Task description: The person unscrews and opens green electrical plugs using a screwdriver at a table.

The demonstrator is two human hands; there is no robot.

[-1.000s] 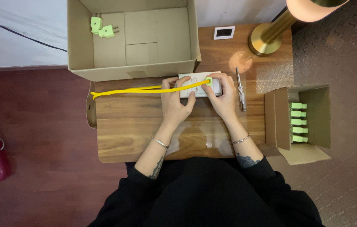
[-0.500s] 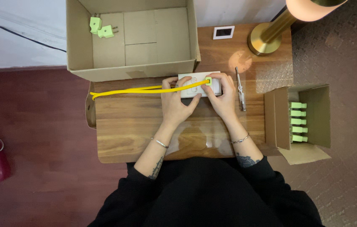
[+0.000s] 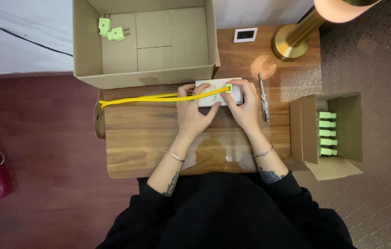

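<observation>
A white power strip (image 3: pixel 214 86) lies on the wooden table (image 3: pixel 135 143) near its far edge. My left hand (image 3: pixel 194 110) presses down on its left part and steadies it. My right hand (image 3: pixel 246 103) pinches a light green plug (image 3: pixel 228 89) seated in the strip. A yellow cable (image 3: pixel 149 97) runs from that plug leftwards across the table to its left edge.
A large open cardboard box (image 3: pixel 142 41) at the back holds two green plugs (image 3: pixel 112 28). A small open box (image 3: pixel 329 133) at the right holds several green plugs. A screwdriver (image 3: pixel 263 97), a brass lamp base (image 3: pixel 292 41) and a small white card (image 3: pixel 245 35) lie nearby.
</observation>
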